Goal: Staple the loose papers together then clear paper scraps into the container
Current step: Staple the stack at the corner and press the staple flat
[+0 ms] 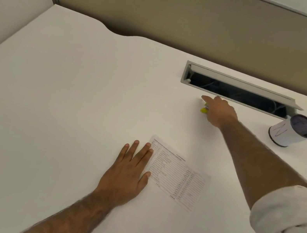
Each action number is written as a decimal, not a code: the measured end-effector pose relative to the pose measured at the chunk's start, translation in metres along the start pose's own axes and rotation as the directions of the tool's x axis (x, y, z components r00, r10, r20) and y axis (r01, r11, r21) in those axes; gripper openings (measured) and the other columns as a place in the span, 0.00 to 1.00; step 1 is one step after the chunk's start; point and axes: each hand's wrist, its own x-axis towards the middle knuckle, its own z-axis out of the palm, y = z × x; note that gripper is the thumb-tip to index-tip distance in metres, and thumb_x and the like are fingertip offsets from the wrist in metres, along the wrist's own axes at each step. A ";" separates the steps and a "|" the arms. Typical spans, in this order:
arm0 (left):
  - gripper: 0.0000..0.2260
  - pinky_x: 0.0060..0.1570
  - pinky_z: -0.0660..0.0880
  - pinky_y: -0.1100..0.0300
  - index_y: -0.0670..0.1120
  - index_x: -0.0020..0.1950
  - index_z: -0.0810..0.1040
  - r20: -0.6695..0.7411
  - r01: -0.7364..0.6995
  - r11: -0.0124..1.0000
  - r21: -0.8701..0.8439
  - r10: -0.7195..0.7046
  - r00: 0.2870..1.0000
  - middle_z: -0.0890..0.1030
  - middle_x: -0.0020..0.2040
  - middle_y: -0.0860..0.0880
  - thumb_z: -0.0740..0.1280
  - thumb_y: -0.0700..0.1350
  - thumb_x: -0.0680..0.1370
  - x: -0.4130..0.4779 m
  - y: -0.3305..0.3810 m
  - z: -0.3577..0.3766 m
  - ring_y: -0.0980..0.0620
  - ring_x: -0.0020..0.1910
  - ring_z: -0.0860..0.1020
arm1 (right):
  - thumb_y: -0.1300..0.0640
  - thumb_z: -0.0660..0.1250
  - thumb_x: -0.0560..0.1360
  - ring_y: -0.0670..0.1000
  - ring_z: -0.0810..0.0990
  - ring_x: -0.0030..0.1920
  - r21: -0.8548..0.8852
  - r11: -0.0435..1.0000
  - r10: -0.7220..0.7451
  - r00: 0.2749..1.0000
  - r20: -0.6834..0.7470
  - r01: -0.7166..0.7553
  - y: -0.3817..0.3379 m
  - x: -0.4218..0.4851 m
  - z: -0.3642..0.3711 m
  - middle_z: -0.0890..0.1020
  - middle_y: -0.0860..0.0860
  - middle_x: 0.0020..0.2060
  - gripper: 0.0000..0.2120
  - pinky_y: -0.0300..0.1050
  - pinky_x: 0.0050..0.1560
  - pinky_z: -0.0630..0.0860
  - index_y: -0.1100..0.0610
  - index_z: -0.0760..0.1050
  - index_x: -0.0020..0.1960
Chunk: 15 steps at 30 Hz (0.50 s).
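Head view: your left hand (128, 175) flat, fingers straight, pinning papers (179, 174) at near mid-desk (69, 101). Sheets light, floppy, slippery: keep pressing, square edges, staple corner. Right hand (220, 114) over small yellow item (203, 110), maybe stapler; grip unclear. Container (285, 133) far right.

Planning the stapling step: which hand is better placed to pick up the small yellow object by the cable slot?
Right: the right hand is at the yellow object, while the left hand lies flat, pinning the papers.
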 end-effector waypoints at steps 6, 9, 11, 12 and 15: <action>0.28 0.79 0.58 0.41 0.45 0.82 0.60 0.003 0.001 1.000 0.001 -0.001 1.000 0.58 0.84 0.47 0.51 0.56 0.85 -0.001 -0.003 0.002 0.42 0.83 0.54 | 0.60 0.74 0.72 0.56 0.79 0.52 0.578 0.809 0.148 0.989 -0.031 -0.103 -0.015 -0.017 -0.013 0.76 0.53 0.55 0.27 0.49 0.49 0.79 0.51 0.71 0.68; 0.28 0.79 0.57 0.40 0.45 0.82 0.59 0.000 -0.002 1.000 -0.003 0.002 1.000 0.58 0.84 0.47 0.51 0.56 0.85 0.000 -0.003 0.003 0.41 0.83 0.54 | 0.66 0.70 0.74 0.57 0.83 0.47 0.990 0.022 0.168 0.977 0.130 -0.136 -0.027 -0.066 -0.021 0.81 0.55 0.46 0.11 0.45 0.42 0.83 0.58 0.78 0.55; 0.28 0.79 0.56 0.41 0.45 0.83 0.59 -0.004 -0.002 1.000 -0.005 0.002 1.000 0.56 0.84 0.47 0.51 0.57 0.85 0.000 -0.004 0.003 0.42 0.83 0.53 | 0.66 0.66 0.76 0.55 0.84 0.44 0.886 -0.427 0.043 0.975 0.217 -0.178 -0.042 -0.104 -0.011 0.83 0.55 0.40 0.03 0.45 0.45 0.83 0.61 0.77 0.46; 0.29 0.80 0.55 0.41 0.45 0.83 0.59 -0.006 -0.003 1.000 -0.005 0.003 1.000 0.55 0.85 0.47 0.52 0.58 0.85 -0.001 -0.004 0.003 0.42 0.83 0.53 | 0.67 0.65 0.77 0.55 0.84 0.42 0.811 -0.545 -0.003 0.968 0.250 -0.211 -0.052 -0.122 -0.003 0.83 0.57 0.40 0.04 0.44 0.45 0.83 0.61 0.76 0.45; 0.30 0.79 0.55 0.41 0.45 0.83 0.58 -0.009 -0.011 1.000 0.007 0.011 1.000 0.55 0.85 0.48 0.53 0.58 0.85 0.000 -0.003 0.001 0.42 0.83 0.53 | 0.65 0.70 0.76 0.56 0.85 0.42 0.783 -0.570 0.009 0.952 0.307 -0.248 -0.082 -0.162 0.026 0.84 0.59 0.42 0.04 0.44 0.44 0.83 0.61 0.76 0.43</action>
